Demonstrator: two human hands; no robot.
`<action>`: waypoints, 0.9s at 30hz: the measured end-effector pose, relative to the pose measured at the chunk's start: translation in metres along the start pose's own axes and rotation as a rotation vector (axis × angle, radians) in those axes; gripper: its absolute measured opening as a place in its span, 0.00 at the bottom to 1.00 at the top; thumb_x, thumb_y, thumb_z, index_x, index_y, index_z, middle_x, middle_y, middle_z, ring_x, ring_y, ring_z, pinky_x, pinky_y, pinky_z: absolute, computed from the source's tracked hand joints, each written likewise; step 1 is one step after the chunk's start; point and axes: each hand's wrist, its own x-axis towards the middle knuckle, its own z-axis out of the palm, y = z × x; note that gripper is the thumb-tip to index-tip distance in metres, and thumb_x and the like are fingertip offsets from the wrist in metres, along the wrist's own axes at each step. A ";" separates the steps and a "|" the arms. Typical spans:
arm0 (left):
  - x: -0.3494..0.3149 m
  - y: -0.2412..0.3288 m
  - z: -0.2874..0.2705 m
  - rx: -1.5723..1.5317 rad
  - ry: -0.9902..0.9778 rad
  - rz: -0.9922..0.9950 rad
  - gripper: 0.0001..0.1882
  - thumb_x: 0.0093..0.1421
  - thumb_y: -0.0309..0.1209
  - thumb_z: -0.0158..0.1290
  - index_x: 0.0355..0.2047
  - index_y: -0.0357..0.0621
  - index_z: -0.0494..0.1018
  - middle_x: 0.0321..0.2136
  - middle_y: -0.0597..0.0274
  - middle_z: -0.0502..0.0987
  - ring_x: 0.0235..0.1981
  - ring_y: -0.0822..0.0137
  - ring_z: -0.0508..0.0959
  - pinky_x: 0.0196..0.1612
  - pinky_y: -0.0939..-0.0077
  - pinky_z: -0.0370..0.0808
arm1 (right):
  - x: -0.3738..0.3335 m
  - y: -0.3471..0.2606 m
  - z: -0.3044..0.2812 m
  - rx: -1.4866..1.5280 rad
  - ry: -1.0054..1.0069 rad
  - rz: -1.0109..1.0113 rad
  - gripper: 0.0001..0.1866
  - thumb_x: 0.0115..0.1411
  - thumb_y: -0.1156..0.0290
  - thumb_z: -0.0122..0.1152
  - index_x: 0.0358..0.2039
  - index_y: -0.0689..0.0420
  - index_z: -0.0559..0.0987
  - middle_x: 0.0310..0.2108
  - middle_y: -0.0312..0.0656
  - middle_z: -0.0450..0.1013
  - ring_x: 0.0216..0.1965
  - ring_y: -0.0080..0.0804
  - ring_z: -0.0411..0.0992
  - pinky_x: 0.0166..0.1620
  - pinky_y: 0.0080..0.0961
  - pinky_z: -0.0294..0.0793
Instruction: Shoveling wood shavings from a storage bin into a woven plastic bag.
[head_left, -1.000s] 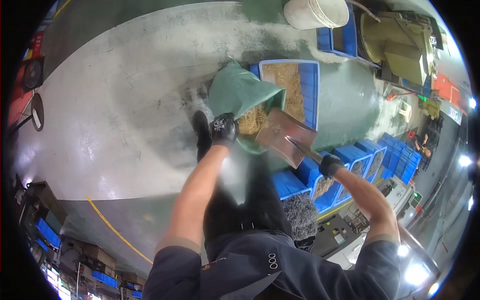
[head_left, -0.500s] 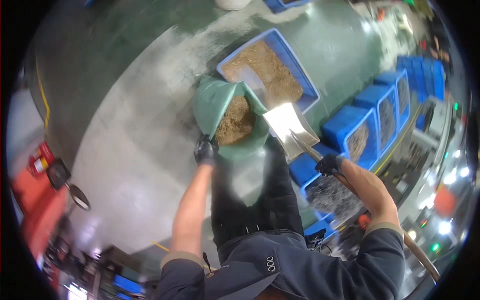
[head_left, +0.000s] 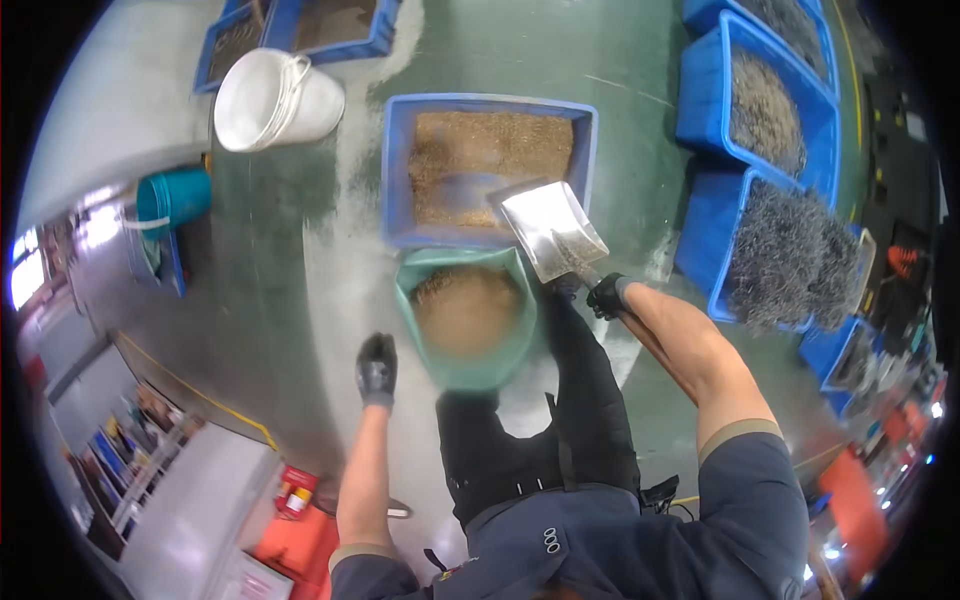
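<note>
A green woven sack [head_left: 520, 350] stands open-mouthed in front of my legs, filled with brown, grainy material [head_left: 468, 312] that looks blurred. My left hand [head_left: 377, 372], in a black glove, is off the sack's left side, with its fingers loosely extended and nothing in it. With my right hand [head_left: 608, 296], also gloved, I grip a shovel near the neck of its shiny metal blade [head_left: 552, 228]. The shovel's shaft runs back along my right forearm. Its blade, with no load visible, hangs over the near right corner of a blue tub [head_left: 391, 170] holding more brown material.
At upper left are a white bucket [head_left: 262, 100], more blue bins [head_left: 376, 40] and a teal bucket [head_left: 174, 196]. Blue tubs [head_left: 705, 100] line the right side; one overflows with grey metal shavings [head_left: 785, 255]. A red box [head_left: 295, 490] lies at lower left.
My left hand has let go of the sack's rim and moved left of it. My view has turned, so the tub now lies straight beyond the sack. The shovel stays in my right hand.
</note>
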 end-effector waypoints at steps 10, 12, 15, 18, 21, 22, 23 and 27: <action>0.258 0.163 0.023 0.277 -0.087 0.695 0.30 0.65 0.50 0.48 0.55 0.38 0.72 0.53 0.43 0.75 0.54 0.47 0.75 0.59 0.60 0.69 | -0.016 -0.023 0.051 0.380 0.112 -0.110 0.12 0.57 0.63 0.65 0.24 0.58 0.76 0.19 0.43 0.73 0.14 0.36 0.70 0.18 0.36 0.70; 0.310 0.192 0.043 0.311 -0.154 0.743 0.29 0.64 0.51 0.48 0.56 0.43 0.71 0.54 0.43 0.74 0.54 0.45 0.74 0.56 0.55 0.71 | -0.028 -0.033 0.070 0.070 0.260 -0.013 0.17 0.51 0.57 0.70 0.30 0.59 0.81 0.22 0.46 0.75 0.18 0.39 0.71 0.22 0.39 0.69; 0.394 0.237 0.068 0.547 -0.339 0.825 0.33 0.63 0.53 0.48 0.62 0.46 0.66 0.57 0.43 0.71 0.57 0.45 0.72 0.59 0.56 0.69 | -0.055 -0.062 0.096 0.237 0.194 0.268 0.14 0.58 0.61 0.65 0.30 0.61 0.79 0.21 0.45 0.75 0.18 0.34 0.73 0.21 0.34 0.71; 0.436 0.260 0.085 0.621 -0.048 0.998 0.36 0.61 0.53 0.50 0.64 0.46 0.63 0.63 0.49 0.66 0.62 0.51 0.67 0.64 0.59 0.64 | -0.071 -0.111 0.110 0.444 0.206 0.340 0.23 0.62 0.50 0.62 0.31 0.61 0.74 0.17 0.42 0.70 0.18 0.34 0.73 0.21 0.32 0.71; 0.462 0.279 0.104 0.770 -0.013 1.070 0.41 0.59 0.55 0.50 0.69 0.53 0.56 0.69 0.55 0.58 0.68 0.53 0.59 0.69 0.60 0.56 | -0.071 -0.143 0.116 0.540 0.312 0.434 0.20 0.64 0.53 0.60 0.33 0.60 0.73 0.16 0.43 0.69 0.16 0.37 0.71 0.20 0.35 0.71; 0.467 0.285 0.113 0.735 0.011 1.068 0.40 0.59 0.55 0.50 0.69 0.54 0.56 0.69 0.56 0.58 0.69 0.54 0.58 0.70 0.61 0.55 | -0.063 -0.152 0.111 0.463 0.350 0.400 0.19 0.63 0.55 0.60 0.33 0.61 0.73 0.16 0.44 0.69 0.15 0.37 0.72 0.20 0.36 0.72; 0.475 0.292 0.120 0.699 0.019 1.055 0.40 0.59 0.54 0.51 0.69 0.55 0.56 0.68 0.56 0.59 0.70 0.55 0.57 0.71 0.61 0.53 | -0.055 -0.159 0.106 0.354 0.369 0.455 0.17 0.63 0.58 0.60 0.33 0.62 0.73 0.16 0.44 0.70 0.15 0.37 0.72 0.20 0.37 0.73; 0.504 0.312 0.151 0.704 -0.131 1.081 0.37 0.60 0.54 0.50 0.67 0.54 0.60 0.65 0.54 0.64 0.66 0.53 0.63 0.68 0.62 0.59 | -0.018 -0.176 0.088 0.483 0.324 0.410 0.21 0.61 0.56 0.62 0.31 0.65 0.74 0.20 0.46 0.72 0.18 0.37 0.73 0.22 0.40 0.75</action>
